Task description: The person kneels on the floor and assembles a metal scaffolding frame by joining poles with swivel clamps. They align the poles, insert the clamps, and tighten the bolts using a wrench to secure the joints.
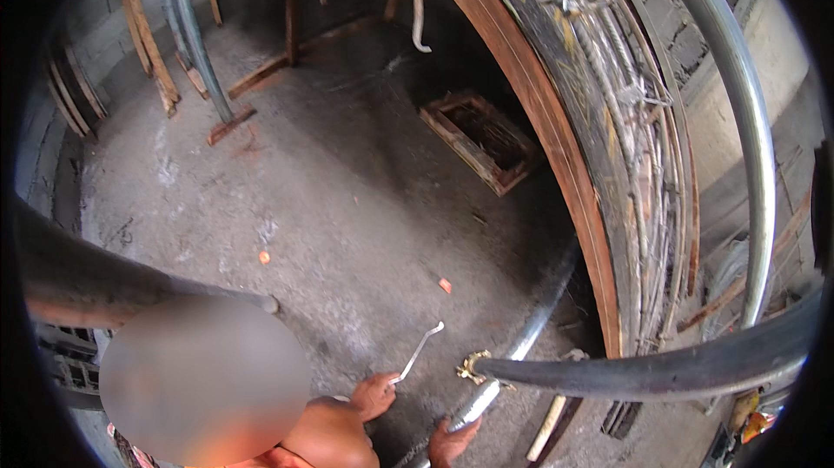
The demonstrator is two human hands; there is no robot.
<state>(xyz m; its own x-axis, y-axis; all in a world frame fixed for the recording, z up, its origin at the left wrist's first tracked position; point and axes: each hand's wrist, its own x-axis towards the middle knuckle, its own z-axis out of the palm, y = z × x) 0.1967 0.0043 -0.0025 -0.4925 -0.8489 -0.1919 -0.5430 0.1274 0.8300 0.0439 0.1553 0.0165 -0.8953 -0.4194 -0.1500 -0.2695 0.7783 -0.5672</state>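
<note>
Neither of my own hands shows. At the lower left is another person (334,438) with a bare shoulder and orange clothing. That person's hand (373,394) is closed round a thin pale rod with a bent end (421,351). A second hand (452,444), of similar size, rests against a shiny metal pipe (476,407) at the lower edge; its arm is cut off, but it seems to be the same person's. Beside this pipe is a brass-coloured clamp (473,367) at the end of a dark steel pole (643,377).
A curved-looking timber beam form (556,146) carries bundled steel bars (625,112) on the right. Another pipe (747,120) arcs past it. A wooden frame (478,142) lies on the concrete floor (287,181). Props (195,33) stand far left; a thick pipe (130,268) crosses the left.
</note>
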